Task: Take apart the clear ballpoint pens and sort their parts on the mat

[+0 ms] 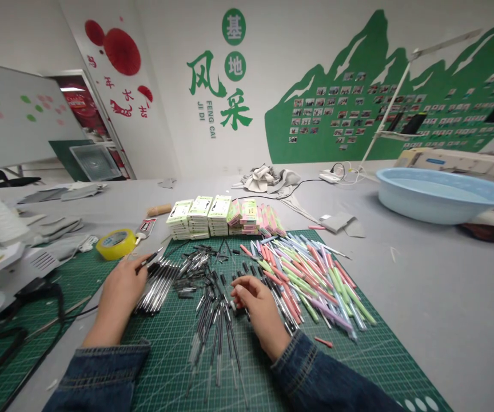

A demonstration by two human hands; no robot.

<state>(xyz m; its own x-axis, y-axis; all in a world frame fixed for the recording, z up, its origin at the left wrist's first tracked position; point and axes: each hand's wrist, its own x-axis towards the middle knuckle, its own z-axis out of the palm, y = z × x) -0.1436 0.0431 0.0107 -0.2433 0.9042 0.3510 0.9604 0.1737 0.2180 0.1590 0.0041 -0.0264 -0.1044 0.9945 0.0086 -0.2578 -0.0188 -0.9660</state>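
- Your left hand (123,289) is pinching a slim dark pen (151,257) between thumb and fingers, just beside the row of clear-and-silver barrels (160,289).
- Your right hand (255,300) is curling its fingers close together near small dark parts on the mat; I cannot tell whether it is gripping one.
- By your left hand, the barrels are lying side by side, so this portion is looking ordered, as far as I can judge.
- Between your hands, thin refills (220,337) are fanning out loose toward you, and small black pieces (186,293) are lying scattered beyond them; both are looking unsorted.
- Right of your right hand, a heap of coloured pens (290,269) is lying crisscrossed, likewise unarranged.
- By the far edge of the green cutting mat (165,372), white-and-green boxes (201,212) are standing in neat stacks, their contents not showing.
- Farther out, a yellow tape roll (116,244) is resting at left, and a blue basin (435,200) is sitting at far right.
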